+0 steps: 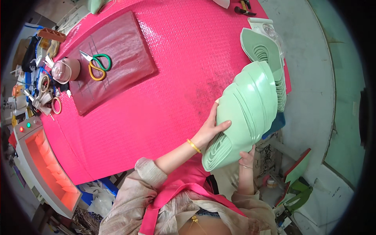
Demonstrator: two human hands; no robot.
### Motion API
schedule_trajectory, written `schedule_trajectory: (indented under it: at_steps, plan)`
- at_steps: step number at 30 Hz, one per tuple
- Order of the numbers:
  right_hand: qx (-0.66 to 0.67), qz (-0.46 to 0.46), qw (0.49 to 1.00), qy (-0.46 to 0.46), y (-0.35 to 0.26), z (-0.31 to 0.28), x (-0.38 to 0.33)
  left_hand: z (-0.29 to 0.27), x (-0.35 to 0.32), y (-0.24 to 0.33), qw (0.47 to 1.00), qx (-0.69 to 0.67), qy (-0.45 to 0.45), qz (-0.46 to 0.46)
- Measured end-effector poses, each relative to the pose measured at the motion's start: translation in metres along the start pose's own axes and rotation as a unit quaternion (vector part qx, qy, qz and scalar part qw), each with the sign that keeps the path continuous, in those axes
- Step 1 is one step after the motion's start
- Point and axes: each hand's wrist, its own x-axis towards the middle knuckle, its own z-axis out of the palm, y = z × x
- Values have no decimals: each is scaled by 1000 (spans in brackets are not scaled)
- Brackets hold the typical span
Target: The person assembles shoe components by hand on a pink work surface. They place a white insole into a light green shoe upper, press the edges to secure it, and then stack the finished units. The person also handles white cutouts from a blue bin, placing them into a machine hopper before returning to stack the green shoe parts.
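Observation:
A thick stack of glossy mint-green curved sheets (250,100), nested one in another, is held between my two hands over the right edge of the pink-covered table (156,121). My left hand (213,126) grips its left side, with the thumb lying across the top sheet. From below right, my right hand (247,158) holds the lower edge; part of its fingers is hidden behind the sheets. Just beyond the held stack, a second pile of the same mint-green sheets (270,51) lies at the table's right edge.
Green-and-orange-handled scissors (97,66) lie on a maroon slab (125,47) at the left, beside a pink pot (66,69). A box glowing orange inside (49,166) stands against the table's left edge. A hammer (245,11) rests at the far right. Tools and tape rolls crowd the left side.

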Motion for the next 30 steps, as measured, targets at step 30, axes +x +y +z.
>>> schedule_trajectory:
  at_steps: [30]
  plan:
    - [-172,60,979,-91,94,223,10,-194,-142,56,968,242,66,-12]
